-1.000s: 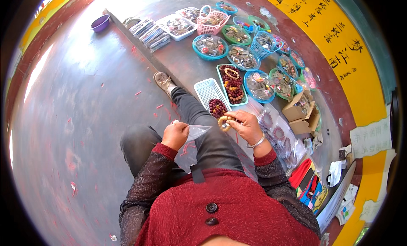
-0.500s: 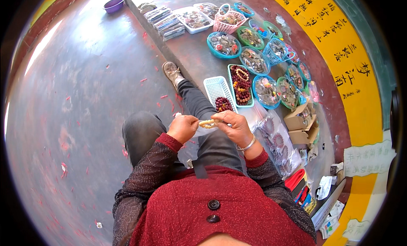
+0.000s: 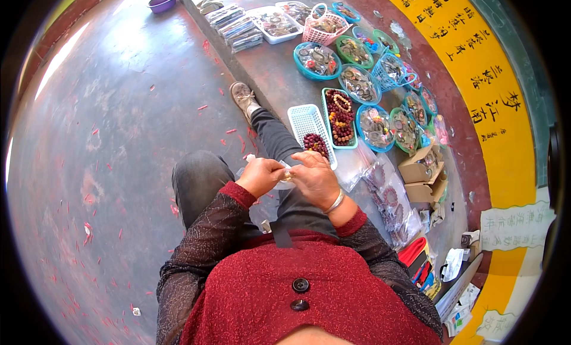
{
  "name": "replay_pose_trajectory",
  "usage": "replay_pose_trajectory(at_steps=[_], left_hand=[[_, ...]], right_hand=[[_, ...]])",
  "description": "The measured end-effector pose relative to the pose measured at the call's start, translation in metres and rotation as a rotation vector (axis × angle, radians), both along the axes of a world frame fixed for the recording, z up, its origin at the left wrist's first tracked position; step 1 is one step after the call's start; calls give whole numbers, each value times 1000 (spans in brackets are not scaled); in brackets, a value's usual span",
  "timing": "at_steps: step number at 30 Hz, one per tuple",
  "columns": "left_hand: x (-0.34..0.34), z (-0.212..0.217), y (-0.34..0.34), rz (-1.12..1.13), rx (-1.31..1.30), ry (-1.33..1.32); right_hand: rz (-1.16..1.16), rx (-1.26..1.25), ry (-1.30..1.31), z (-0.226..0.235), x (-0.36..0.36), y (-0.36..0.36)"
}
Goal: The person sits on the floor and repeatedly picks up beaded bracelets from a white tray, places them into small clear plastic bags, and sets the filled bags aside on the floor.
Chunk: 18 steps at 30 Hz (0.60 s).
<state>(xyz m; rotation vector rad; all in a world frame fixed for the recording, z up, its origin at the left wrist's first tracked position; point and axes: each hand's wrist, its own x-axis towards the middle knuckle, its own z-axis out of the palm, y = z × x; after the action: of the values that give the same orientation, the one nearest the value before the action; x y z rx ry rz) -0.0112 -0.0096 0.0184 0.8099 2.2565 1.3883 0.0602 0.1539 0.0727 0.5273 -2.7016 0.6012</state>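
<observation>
My left hand (image 3: pixel 262 175) and my right hand (image 3: pixel 316 179) meet above my lap. The left fingers pinch a small clear plastic bag (image 3: pixel 282 184), which shows faintly below the fingertips. My right fingers close on a cream bead bracelet (image 3: pixel 289 175). Only a few of its beads show between the hands; whether they sit inside the bag I cannot tell. Just past my right hand, a white plastic basket (image 3: pixel 304 120) holds dark red bead bracelets (image 3: pixel 315 144). Beside it a green-rimmed basket (image 3: pixel 326 107) has more dark beads and a pale string on top.
Round tubs (image 3: pixel 317 60) of bagged items crowd the floor at the far right. Plastic-wrapped bracelets (image 3: pixel 386 193) and open cardboard boxes (image 3: pixel 419 166) lie to my right. A low step edge (image 3: pixel 217 44) runs past my shoe (image 3: pixel 242 100). Far left stands a purple basin (image 3: pixel 162 2).
My right hand has turned over and come lower, its back now facing up. The bracelet, earlier stretched between both hands, is now mostly hidden by the fingers.
</observation>
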Motion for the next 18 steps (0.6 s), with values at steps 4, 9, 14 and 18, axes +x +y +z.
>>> replay_pose_trajectory(at_steps=[4,9,14,18], left_hand=[[-2,0,0,-32,7,-103],[-4,-3,-5,-37,19,-17],[-10,10,-14,-93,106,-321],[-15,23,-21,-153,361,-702]], right_hand=[[23,-24,-39,-13,-1,-1],[-1,-285,-160,-11,0,12],[-141,-1042,-686,-22,12,43],[147,-1195,-752,-34,22,55]])
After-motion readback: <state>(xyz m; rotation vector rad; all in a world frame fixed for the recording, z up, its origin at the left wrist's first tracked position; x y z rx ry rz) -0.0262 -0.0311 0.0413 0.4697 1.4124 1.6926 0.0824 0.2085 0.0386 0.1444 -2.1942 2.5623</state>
